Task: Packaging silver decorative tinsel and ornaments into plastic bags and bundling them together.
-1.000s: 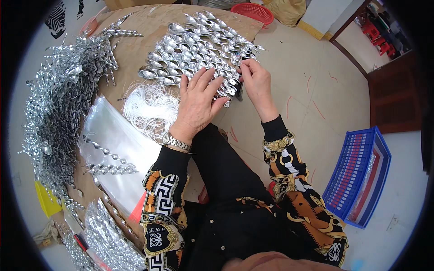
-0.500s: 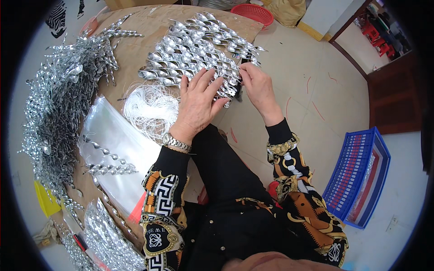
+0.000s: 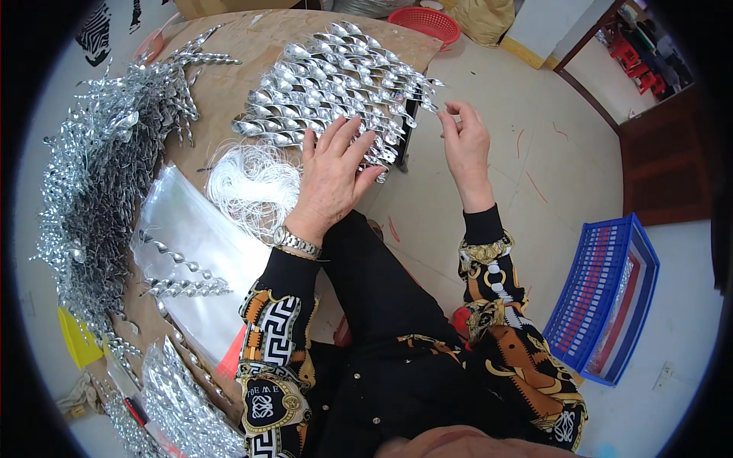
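Shiny silver twisted spirals (image 3: 305, 91) lie side by side in slanting rows at the table's far right edge, their pointed ends jutting past it. My left hand (image 3: 334, 172) lies on the near part of these rows, fingers spread and palm down. Beyond the table edge, over the floor, my right hand (image 3: 467, 149) has thumb and fingertips pinched together just off the spirals' right-hand tips. Whatever may be between those fingertips is too small to make out. A loose coil of white string (image 3: 252, 183) rests on the table left of my left hand.
A tall heap of silver twists (image 3: 99, 183) runs along the table's left side. Clear plastic bags (image 3: 195, 237) with a few spirals on top lie nearer me. A red basket (image 3: 427, 27) is at the far edge; a blue crate (image 3: 603, 298) stands on the right.
My right hand has moved right, away from the edge of the spirals, still pinched. The left hand stays in place on the rows.
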Action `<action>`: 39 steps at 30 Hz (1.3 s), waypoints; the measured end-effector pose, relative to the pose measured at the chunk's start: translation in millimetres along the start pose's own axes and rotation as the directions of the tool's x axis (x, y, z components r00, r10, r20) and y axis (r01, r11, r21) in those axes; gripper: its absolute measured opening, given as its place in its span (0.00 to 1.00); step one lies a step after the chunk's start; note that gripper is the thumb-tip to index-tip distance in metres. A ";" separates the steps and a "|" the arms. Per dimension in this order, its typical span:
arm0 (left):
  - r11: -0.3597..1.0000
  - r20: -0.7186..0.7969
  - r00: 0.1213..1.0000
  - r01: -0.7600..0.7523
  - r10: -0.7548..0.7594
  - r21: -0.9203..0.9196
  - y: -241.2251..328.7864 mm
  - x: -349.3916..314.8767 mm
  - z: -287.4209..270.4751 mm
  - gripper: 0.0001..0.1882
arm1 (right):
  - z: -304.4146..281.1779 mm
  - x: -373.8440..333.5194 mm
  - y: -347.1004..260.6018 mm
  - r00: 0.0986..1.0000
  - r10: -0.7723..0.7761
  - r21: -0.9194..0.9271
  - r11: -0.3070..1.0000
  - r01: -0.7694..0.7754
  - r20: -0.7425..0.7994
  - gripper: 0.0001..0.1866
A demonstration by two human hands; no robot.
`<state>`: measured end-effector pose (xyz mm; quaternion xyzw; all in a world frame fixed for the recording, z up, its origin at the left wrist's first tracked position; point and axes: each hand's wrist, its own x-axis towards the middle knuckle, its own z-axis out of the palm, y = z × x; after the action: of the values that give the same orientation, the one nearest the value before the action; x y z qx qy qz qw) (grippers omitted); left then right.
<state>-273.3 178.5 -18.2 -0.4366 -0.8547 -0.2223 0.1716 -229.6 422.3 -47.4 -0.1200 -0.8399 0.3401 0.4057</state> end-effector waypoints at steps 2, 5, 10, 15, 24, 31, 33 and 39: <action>1.000 0.003 1.000 0.003 -0.003 -0.002 0.7 0.3 0.2 0.27 | 5.1 2.4 5.4 0.985 0.150 0.081 0.984 -0.158 0.088 0.10; 1.000 0.004 1.000 0.005 -0.005 -0.001 0.1 -0.1 0.9 0.28 | 10.8 1.3 4.2 0.955 0.249 0.182 0.943 -0.277 0.162 0.10; 1.000 0.003 1.000 0.008 -0.008 -0.004 0.0 -0.6 -0.7 0.28 | 15.6 1.2 -4.2 0.931 0.296 0.268 0.899 -0.347 0.214 0.09; 1.000 0.015 1.000 0.014 -0.014 -0.006 0.8 0.4 -1.0 0.28 | 18.4 -1.4 -7.2 0.913 0.320 0.317 0.864 -0.390 0.252 0.08; 1.000 0.018 1.000 0.019 -0.019 -0.004 0.4 -0.6 -0.8 0.27 | 18.6 -8.7 -24.0 0.894 0.320 0.349 0.837 -0.422 0.314 0.08; 1.000 0.019 1.000 0.014 -0.014 -0.005 0.7 0.7 -1.1 0.28 | 19.5 -8.6 -9.4 0.936 0.271 0.393 0.854 -0.341 0.223 0.12; 1.000 0.016 1.000 0.013 -0.013 -0.007 0.0 0.2 -0.6 0.28 | 18.5 -7.0 -10.3 0.941 0.266 0.396 0.857 -0.330 0.208 0.13; 1.000 0.017 1.000 0.016 -0.016 -0.006 1.0 0.2 -0.2 0.27 | 21.1 0.2 -7.9 0.946 0.265 0.427 0.845 -0.321 0.187 0.16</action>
<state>-272.6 179.1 -17.7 -0.4321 -0.8589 -0.2229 0.1612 -245.1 406.5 -51.3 -0.1289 -0.7322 0.5904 0.3142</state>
